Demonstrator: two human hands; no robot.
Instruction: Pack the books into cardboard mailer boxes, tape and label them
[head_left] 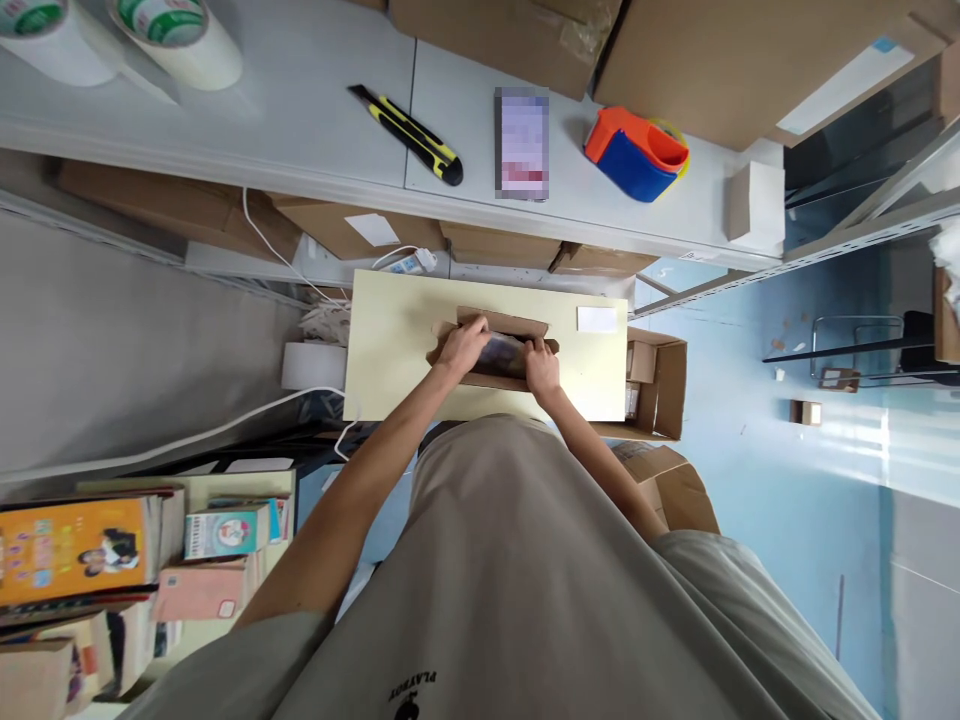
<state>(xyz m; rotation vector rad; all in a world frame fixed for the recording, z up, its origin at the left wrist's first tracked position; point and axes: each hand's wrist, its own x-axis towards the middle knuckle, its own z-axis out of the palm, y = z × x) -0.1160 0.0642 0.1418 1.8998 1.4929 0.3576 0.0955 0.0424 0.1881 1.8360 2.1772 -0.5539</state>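
Note:
An open cardboard box point(501, 320) with its flaps spread lies on the pale yellow tabletop point(397, 320). Inside it sits a dark item in shiny clear wrapping point(501, 354); its exact kind does not show. My left hand point(463, 345) is closed at the left end of this wrapped item, fingers curled by the box's far side. At the opposite end, my right hand point(541, 368) is also closed, with thumb and fingers bent over the item's edge. Both fingertips are partly hidden among the flaps. A small white paper point(597, 319) lies to the right.
On the grey shelf beyond are a utility knife point(409, 135), a small pack point(523, 145), a blue and orange tape dispenser point(637, 153) and label rolls point(180, 40). Open cartons point(660, 385) stand right of the table. Stacked books point(75, 545) fill the lower left. A white cable point(187, 455) runs nearby.

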